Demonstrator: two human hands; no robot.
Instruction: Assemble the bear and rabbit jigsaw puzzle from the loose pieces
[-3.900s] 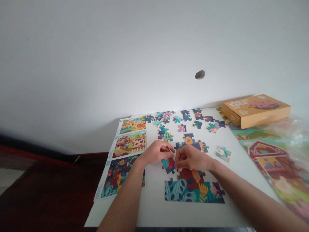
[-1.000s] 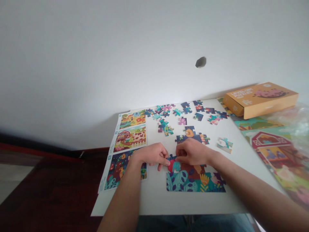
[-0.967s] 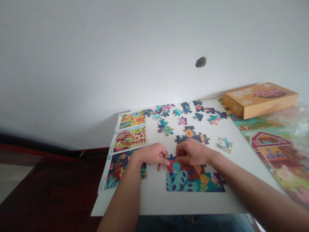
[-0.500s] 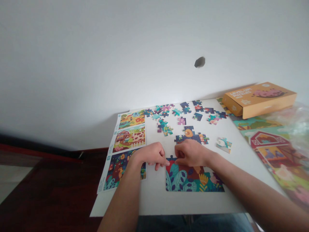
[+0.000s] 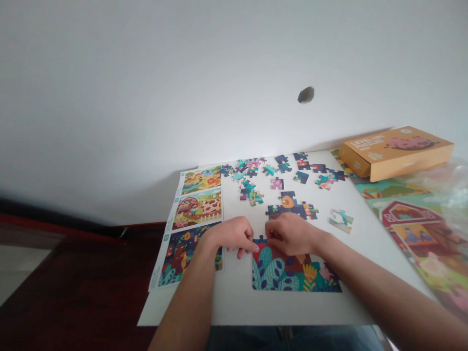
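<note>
A joined section of a jigsaw puzzle [image 5: 288,275] lies in front of me, showing blue leaves, a yellow flower and red and brown shapes. My left hand [image 5: 237,235] is closed, one fingertip on the puzzle piece [image 5: 261,247] at the section's upper left corner. Bent over the top edge, my right hand [image 5: 290,233] pinches at the same corner piece, and its knuckles hide part of the picture. Just beyond it is a smaller joined group of dark blue puzzle pieces [image 5: 298,210] with a lion's head, partly covered by my right hand.
Several loose puzzle pieces [image 5: 252,170] are spread along the back of the white board [image 5: 234,304]. One light piece [image 5: 341,221] lies to the right. A picture sheet [image 5: 199,209] is at the left. An orange puzzle box [image 5: 398,151] and clear plastic [image 5: 455,195] rest on a farm-scene puzzle [image 5: 413,229].
The view has shifted slightly. Both hands stay at the upper left corner of the joined section, with hardly any movement.
</note>
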